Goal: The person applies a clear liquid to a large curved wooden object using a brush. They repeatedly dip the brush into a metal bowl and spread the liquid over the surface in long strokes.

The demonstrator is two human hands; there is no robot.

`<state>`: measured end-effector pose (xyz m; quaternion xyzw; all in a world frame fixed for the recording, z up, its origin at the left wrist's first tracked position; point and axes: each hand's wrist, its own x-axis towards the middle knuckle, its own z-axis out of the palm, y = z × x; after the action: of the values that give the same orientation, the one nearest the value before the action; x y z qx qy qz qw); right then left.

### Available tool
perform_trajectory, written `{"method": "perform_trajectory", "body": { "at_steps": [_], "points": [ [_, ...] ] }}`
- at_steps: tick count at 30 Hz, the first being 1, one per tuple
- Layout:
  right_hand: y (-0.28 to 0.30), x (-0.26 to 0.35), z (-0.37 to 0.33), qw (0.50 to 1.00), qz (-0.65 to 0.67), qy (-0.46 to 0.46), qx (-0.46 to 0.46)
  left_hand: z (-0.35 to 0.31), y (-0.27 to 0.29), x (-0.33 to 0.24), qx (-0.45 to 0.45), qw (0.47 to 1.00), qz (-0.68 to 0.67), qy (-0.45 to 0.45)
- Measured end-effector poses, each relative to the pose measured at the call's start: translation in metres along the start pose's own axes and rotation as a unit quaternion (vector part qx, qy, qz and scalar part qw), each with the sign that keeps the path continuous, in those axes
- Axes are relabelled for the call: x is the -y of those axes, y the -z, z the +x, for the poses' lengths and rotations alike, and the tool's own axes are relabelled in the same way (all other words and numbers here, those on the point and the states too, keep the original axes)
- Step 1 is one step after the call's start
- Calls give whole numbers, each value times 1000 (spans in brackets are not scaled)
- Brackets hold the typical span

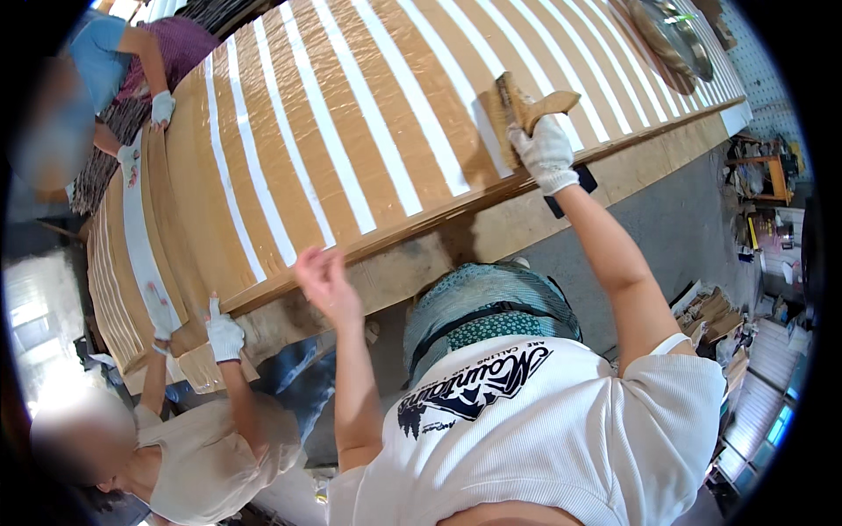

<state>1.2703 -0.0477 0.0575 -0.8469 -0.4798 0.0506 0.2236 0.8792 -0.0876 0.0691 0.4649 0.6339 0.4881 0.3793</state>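
Observation:
My right hand point(545, 151), in a white knit glove, is closed round the wooden handle of a wide brush point(502, 123). The brush's bristles rest on or just over the brown sheets with white stripes point(351, 114), close to the near edge. My left hand point(326, 282) is bare and slightly blurred, its fingers loosely apart and nothing in them. It is at the near edge of the sheets, left of my body; whether it touches them I cannot tell.
A shiny metal basin point(668, 39) stands on the sheets at the far right. Two co-workers with white gloves point(225, 337) handle a brown and white strip point(140, 210) at the left end. A dark flat object point(570, 190) shows below my right wrist. Cardboard scraps point(712, 316) lie at right.

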Motion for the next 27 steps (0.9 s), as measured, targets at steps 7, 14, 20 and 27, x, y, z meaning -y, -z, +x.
{"method": "perform_trajectory", "body": {
  "at_steps": [7,14,20,27],
  "points": [
    [105,-112,7,996,66,-49,-39,-160,-176,-222,710,611,-308,169],
    [183,-298,-104,938,294,-67,-171,-351,-283,-264,915,326,-219,94],
    [236,-375,-199,901,256,-320,-140,-445,-327,-308,931,259,-257,11],
    [270,-469,-259,881,200,-406,-137,-589,-358,-343,949,49,-225,216]
  ]
}}
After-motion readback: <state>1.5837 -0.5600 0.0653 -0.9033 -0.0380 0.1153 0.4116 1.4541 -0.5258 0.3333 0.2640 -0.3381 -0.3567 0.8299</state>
